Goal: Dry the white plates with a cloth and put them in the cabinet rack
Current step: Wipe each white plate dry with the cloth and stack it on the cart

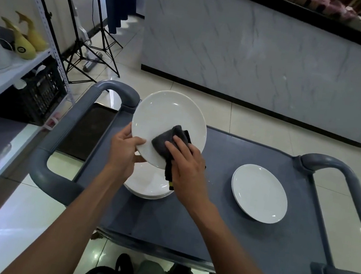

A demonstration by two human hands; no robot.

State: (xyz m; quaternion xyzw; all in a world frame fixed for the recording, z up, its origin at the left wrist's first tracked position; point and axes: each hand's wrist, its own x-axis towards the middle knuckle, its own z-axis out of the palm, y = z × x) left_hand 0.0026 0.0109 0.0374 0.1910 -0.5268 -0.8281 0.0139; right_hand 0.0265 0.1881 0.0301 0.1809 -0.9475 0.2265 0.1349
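Observation:
A white plate is held tilted above the grey cart. My left hand grips its lower left rim, thumb on the face. My right hand holds a dark grey cloth and presses it on the plate's lower right face. Below the held plate a stack of white plates lies on the cart, partly hidden by my arms. Another white plate lies flat on the cart to the right.
The cart has grey handles at left and right. A white metal shelf with yellow objects and a black crate stands at the left. A marble-faced counter rises beyond the cart. Tripod legs stand at the back left.

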